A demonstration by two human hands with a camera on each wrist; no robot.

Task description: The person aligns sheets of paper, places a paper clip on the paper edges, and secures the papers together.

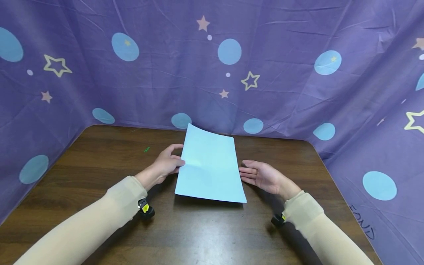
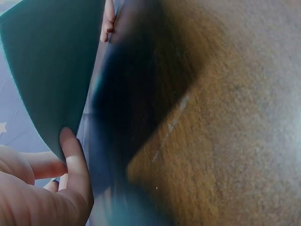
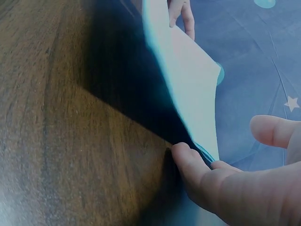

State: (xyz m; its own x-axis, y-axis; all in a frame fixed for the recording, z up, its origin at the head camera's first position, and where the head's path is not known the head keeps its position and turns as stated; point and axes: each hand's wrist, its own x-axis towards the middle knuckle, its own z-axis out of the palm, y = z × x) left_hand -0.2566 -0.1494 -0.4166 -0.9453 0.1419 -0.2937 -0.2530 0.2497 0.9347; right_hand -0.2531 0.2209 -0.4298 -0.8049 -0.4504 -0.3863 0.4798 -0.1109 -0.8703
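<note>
A light blue sheet of paper (image 1: 209,165) is raised over the table, slightly bowed, its shadow falling on the wood beneath. My left hand (image 1: 164,164) pinches its left edge, thumb on top and fingers behind. In the left wrist view the sheet's darker underside (image 2: 54,70) shows above that hand (image 2: 51,188). At the right edge is my right hand (image 1: 265,176), its fingers extended and thumb held apart. The right wrist view has the fingertips (image 3: 181,151) at the paper's edge (image 3: 200,117), where thin layers seem to show; whether they bear its weight I cannot tell.
A small green paper clip (image 1: 147,149) lies on the brown wooden table (image 1: 109,158), left of the sheet. Behind and beside the table hangs a purple curtain (image 1: 185,92) with stars and blue dots. Dark devices are strapped to the left wrist (image 1: 145,209) and right wrist (image 1: 279,219).
</note>
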